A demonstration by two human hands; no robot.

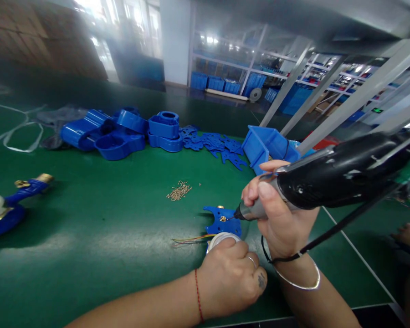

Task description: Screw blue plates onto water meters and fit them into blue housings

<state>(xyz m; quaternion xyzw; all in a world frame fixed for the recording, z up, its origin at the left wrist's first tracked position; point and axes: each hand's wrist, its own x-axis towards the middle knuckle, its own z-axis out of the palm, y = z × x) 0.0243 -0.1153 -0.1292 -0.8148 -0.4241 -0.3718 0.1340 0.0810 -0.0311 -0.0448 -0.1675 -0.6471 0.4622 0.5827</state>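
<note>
Right hand: our right hand (280, 214) is wrapped tight around the black and grey powered screwdriver (331, 177), whose tip rests on a brass screw (222, 218).
Left hand: our left hand (230, 275) is clamped over a round white-rimmed part (222, 238) that sits just under the flat blue plastic bracket (222, 221), pinning it to the green matted surface (105, 228).
Where the work lies: bracket and part are near the front edge of the surface, between our two hands.
Slip risk: we judge the tip could skid off the screw if the driver tilts, scoring the plastic or reaching our left fingers just below.
Wire risk: thin coloured wires (187, 239) trail left from the part; a twist of the part could pinch or tug them.
Cord risk: the black cord (331, 230) crosses our right wrist and may drag the tool off line.
Loose stock: the small pile of brass screws (179, 190) lies near and could scatter if brushed.
Behind: a heap of blue plastic housings (123, 132) stands well apart.
</note>
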